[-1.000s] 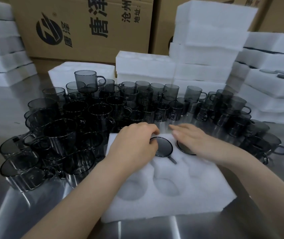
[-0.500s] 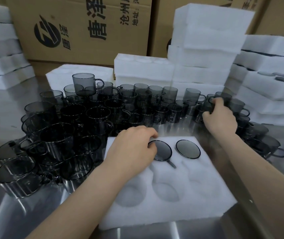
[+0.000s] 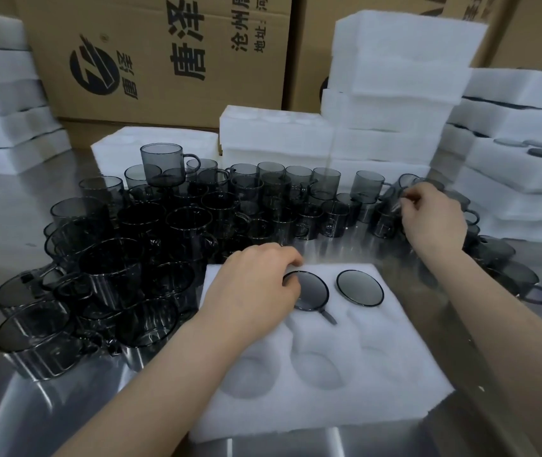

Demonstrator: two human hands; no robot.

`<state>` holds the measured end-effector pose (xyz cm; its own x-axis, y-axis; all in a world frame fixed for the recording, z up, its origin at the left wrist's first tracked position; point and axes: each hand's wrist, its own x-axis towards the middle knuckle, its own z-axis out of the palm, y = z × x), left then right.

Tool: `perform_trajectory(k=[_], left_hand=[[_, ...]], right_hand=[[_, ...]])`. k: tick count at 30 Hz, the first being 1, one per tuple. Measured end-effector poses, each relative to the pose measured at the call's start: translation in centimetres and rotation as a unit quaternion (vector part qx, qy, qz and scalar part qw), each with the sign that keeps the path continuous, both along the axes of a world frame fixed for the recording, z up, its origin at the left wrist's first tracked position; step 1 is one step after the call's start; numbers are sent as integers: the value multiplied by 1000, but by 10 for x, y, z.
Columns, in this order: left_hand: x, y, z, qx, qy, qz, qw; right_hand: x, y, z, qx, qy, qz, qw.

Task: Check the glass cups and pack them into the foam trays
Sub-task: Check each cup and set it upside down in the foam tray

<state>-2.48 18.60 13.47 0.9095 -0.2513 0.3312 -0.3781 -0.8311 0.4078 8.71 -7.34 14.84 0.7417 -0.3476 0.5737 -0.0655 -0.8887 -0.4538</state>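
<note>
Your right hand (image 3: pixel 434 222), fingers curled round a loose cup (image 3: pixel 385 222) beyond the far right corner of the foam tray (image 3: pixel 345 404), has the empty pockets (image 3: pixel 319 369) lying toward you, while your left hand (image 3: pixel 256 293) rests curled against a seated cup (image 3: pixel 311 291), grasp hidden.

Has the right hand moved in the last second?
Yes. The right hand left the foam tray and went back-right to a glass cup in the pile.

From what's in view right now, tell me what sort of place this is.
Probably a packing station in a glassware factory or warehouse: dozens of smoky glass cups crowd a steel table, white foam trays are stacked around it, and printed cardboard cartons stand behind.
</note>
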Motion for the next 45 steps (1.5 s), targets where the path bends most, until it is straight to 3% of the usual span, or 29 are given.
perform_trajectory(k=[4, 8, 13, 16, 19, 22, 28, 31, 35, 41, 43, 45], left_hand=[[1, 1, -3, -59, -9, -7, 998], [-1, 2, -2, -178, -9, -31, 984], [0, -2, 2, -216, -64, -36, 974], [1, 0, 3, -215, -83, -20, 973], [1, 1, 3, -202, -77, -15, 976], [0, 0, 4, -205, -82, -23, 975], [-5, -3, 7, -209, -118, -60, 969], [-8, -3, 9, -226, -117, -80, 964], [-9, -2, 11, -275, -82, -76, 955], [-9, 0, 12, -376, -37, -44, 925], [-8, 2, 11, -390, -21, -47, 919], [-6, 2, 10, -374, -19, -36, 926]], right_hand=[[-27, 36, 19, 5, -51, 149, 987], [-69, 84, 29, 91, -37, 337, 936], [-94, 112, 21, 91, 21, 439, 894], [-97, 109, 18, 150, 39, 493, 856], [-96, 108, 15, 266, 71, 506, 817], [-90, 105, 10, 315, 99, 489, 807], [-89, 109, 5, 326, 59, 441, 834], [-90, 109, 7, 365, 40, 431, 824], [-88, 104, 9, 451, 69, 455, 765], [-82, 93, 7, 545, 172, 566, 594], [-82, 92, 7, 527, 183, 591, 582], [-83, 92, 7, 488, 177, 586, 622]])
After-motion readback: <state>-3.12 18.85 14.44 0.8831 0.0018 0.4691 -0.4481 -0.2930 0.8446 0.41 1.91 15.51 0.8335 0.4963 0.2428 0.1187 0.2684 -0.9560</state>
